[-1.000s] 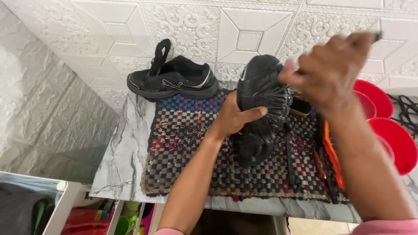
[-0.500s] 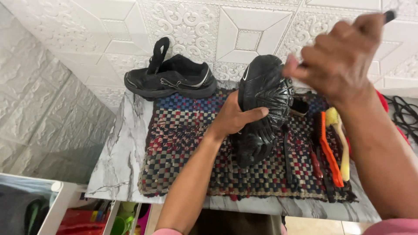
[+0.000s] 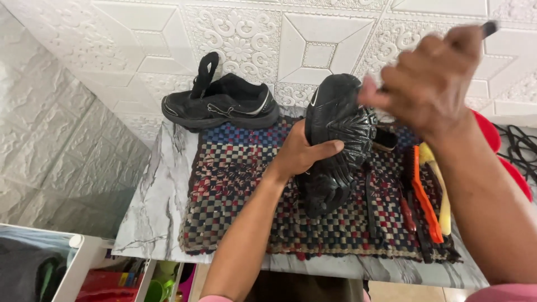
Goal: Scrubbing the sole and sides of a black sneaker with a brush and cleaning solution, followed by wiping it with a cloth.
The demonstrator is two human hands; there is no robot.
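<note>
Scrubbing step, I judge: my left hand (image 3: 299, 151) grips the upturned black shoe (image 3: 335, 140); my right hand (image 3: 428, 84) clutches a blurred tool, needing bristles back on the sole.

The right hand (image 3: 428, 84) is blurred, and what it grips shows only as a dark tip above its knuckles. Its forearm hides most of the red bowls (image 3: 488, 130) at the right. The left hand (image 3: 299, 152) covers part of the upturned shoe (image 3: 338, 140).
</note>
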